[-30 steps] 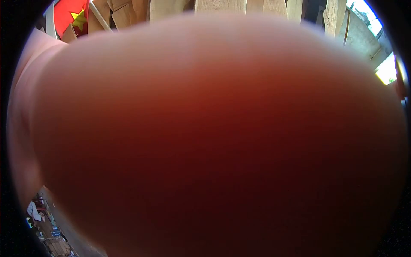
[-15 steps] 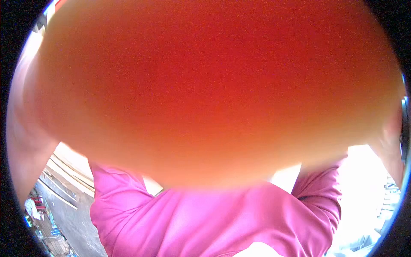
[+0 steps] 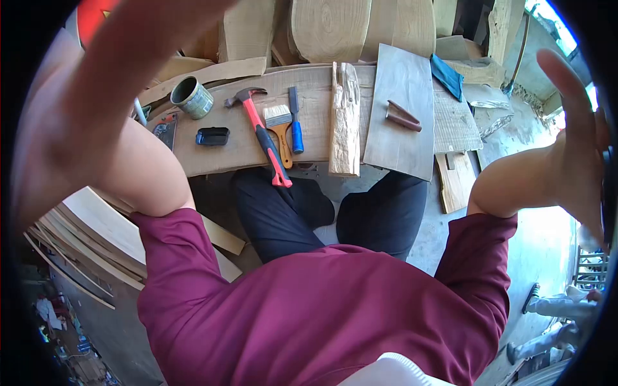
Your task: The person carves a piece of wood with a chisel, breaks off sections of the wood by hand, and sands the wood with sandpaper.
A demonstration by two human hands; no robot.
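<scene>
My left hand [image 3: 84, 122] is raised close to the lens at the upper left, blurred, with a finger stretched towards the top; nothing is seen in it. At the right edge is my right hand [image 3: 576, 154], raised, one digit stretched upward and the others partly cut off, beside a dark edge. Below them, a wooden bench [image 3: 225, 157] bears a hammer [image 3: 262, 135], a brush [image 3: 280, 128], a blue-handled chisel [image 3: 296, 125] and a rough wood block [image 3: 346, 122]. A brown-handled tool [image 3: 403, 119] lies on a grey board [image 3: 399, 83].
On the bench's left are a metal can [image 3: 193, 98] and a small black object [image 3: 212, 136]; a teal cloth [image 3: 447, 76] lies at its right. Wooden planks [image 3: 328, 29] stand behind. Curved boards [image 3: 96, 225] are at lower left. Another person's legs [image 3: 553, 321] show at lower right.
The blurred skin that covered most of the lens has moved away, mostly to the upper left. The bench, tools and my lap now show, and the picture is less overexposed.
</scene>
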